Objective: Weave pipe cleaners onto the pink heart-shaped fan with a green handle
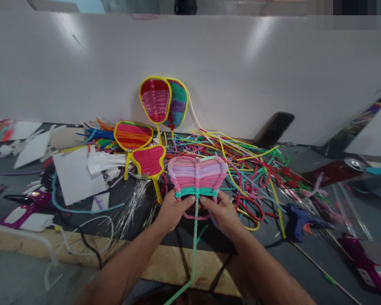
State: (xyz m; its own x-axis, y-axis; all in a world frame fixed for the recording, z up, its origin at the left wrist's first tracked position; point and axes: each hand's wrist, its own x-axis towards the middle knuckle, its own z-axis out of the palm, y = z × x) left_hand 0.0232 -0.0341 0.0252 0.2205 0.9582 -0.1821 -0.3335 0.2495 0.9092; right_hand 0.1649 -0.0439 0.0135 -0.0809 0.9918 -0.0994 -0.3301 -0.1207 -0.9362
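Note:
I hold a heart-shaped woven fan (197,174) of pink and lilac pipe cleaners upright over the work surface. A teal pipe cleaner (194,237) wraps its lower edge and trails down towards me. My left hand (172,210) grips the fan's lower left, fingers closed on it. My right hand (221,210) pinches the lower right beside the teal band. Just beyond lie two finished yellow-rimmed fans (139,148), and two more fans (165,101) lean against the white board.
A tangle of loose coloured pipe cleaners (247,165) spreads right of the fan. A blue glue gun (300,220) lies at the right. White foam pieces (74,173) and scissors (22,199) sit left. A white board (273,72) stands behind; a dark phone (273,127) leans on it.

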